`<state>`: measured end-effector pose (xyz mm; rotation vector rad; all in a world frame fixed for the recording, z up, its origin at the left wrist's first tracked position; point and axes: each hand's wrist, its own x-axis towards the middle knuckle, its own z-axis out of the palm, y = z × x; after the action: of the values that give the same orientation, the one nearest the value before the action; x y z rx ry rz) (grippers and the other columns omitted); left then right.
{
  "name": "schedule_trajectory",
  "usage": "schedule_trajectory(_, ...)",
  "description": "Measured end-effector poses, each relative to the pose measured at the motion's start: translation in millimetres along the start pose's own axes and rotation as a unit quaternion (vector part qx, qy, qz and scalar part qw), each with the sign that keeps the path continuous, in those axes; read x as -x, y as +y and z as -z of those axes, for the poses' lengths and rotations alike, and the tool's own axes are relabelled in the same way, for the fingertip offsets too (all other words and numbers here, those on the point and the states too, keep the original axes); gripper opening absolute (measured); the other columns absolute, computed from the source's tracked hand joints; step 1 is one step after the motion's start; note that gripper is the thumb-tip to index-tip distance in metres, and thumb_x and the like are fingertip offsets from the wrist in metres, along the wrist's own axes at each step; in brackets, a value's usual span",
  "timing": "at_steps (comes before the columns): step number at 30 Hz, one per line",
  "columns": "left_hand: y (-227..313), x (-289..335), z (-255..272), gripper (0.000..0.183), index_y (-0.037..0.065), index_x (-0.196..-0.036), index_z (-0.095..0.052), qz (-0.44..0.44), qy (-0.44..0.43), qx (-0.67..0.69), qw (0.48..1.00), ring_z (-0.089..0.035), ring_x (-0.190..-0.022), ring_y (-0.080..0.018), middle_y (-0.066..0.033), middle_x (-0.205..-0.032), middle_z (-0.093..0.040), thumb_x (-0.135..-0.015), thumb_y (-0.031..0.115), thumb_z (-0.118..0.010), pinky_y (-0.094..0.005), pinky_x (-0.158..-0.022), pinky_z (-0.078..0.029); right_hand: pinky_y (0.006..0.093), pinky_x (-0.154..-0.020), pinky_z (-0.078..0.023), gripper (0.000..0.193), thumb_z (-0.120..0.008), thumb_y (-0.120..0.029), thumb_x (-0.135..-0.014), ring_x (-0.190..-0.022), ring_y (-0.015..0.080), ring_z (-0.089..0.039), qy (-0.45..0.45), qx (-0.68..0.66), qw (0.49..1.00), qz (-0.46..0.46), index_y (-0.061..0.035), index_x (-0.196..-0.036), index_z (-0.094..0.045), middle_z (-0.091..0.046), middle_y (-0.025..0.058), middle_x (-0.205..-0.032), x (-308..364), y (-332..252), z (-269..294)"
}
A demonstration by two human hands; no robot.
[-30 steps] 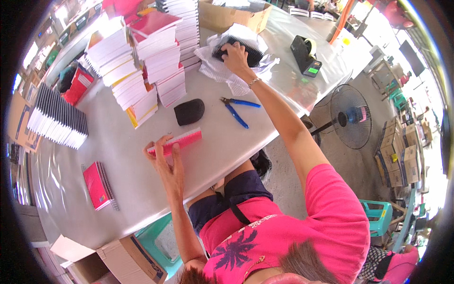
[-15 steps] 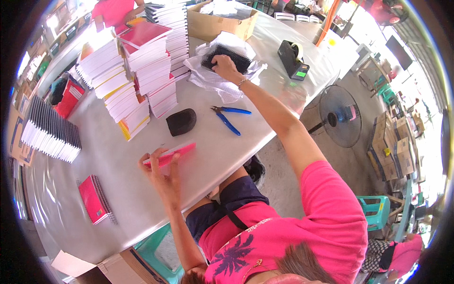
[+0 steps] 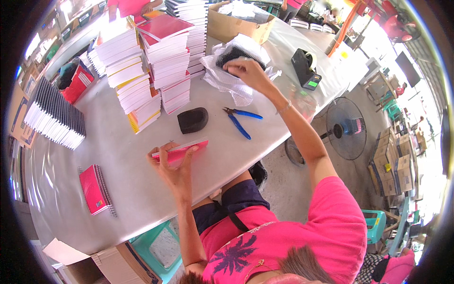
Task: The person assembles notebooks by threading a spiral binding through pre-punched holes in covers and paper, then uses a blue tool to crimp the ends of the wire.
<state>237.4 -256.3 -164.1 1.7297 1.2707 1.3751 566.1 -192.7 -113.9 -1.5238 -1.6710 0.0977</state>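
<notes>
My left hand [image 3: 172,165] grips a thin pink notebook [image 3: 182,149] and holds it on edge against the grey table [image 3: 137,189]. My right arm stretches far across the table. My right hand [image 3: 248,72] reaches into an open white plastic bag [image 3: 222,80] and rests on a bundle of black spiral bindings [image 3: 234,53] inside it; whether its fingers pinch any binding is hidden. A black rounded tool [image 3: 192,119] and blue-handled pliers [image 3: 241,121] lie between the two hands.
Tall stacks of white and pink notebooks [image 3: 151,61] stand at the back. A row of bound notebooks [image 3: 54,118] lies left, a single pink bound one [image 3: 97,189] nearer. A tape dispenser [image 3: 305,68], cardboard boxes [image 3: 236,23], and a floor fan [image 3: 347,132] are at right.
My right hand stays at the bag and has shifted slightly on the black bindings. My left hand keeps the pink notebook in the same spot on the table.
</notes>
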Motion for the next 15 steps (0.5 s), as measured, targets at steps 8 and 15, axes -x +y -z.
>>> schedule_trajectory(8,-8,3,-1,0.038,0.007,-0.092,-0.063,0.013,0.024,0.054,0.998,-0.043,-0.115,-0.0303,-0.0101,-0.109,-0.052,-0.067,0.019,-0.089,-0.0428,-0.095,-0.038,0.0269,-0.074,-0.049,0.025,-0.064,-0.012,-0.092,-0.077,0.0095,-0.057,-0.187,-0.161,0.968,-0.048,-0.004,-0.115,-0.068,-0.072,0.0055,-0.1,80,-80,-18)
schedule_trajectory(15,-16,2,3,0.038,0.007,-0.094,-0.064,0.014,0.036,0.028,0.999,-0.041,-0.118,-0.0327,-0.0118,-0.11,-0.052,-0.068,0.02,-0.089,-0.0449,-0.097,-0.036,0.0328,-0.087,-0.049,0.027,-0.061,-0.007,-0.092,-0.097,0.0199,-0.065,-0.233,-0.145,0.961,-0.037,-0.0034,-0.119,-0.066,-0.07,0.0112,-0.109,89,-105,-23)
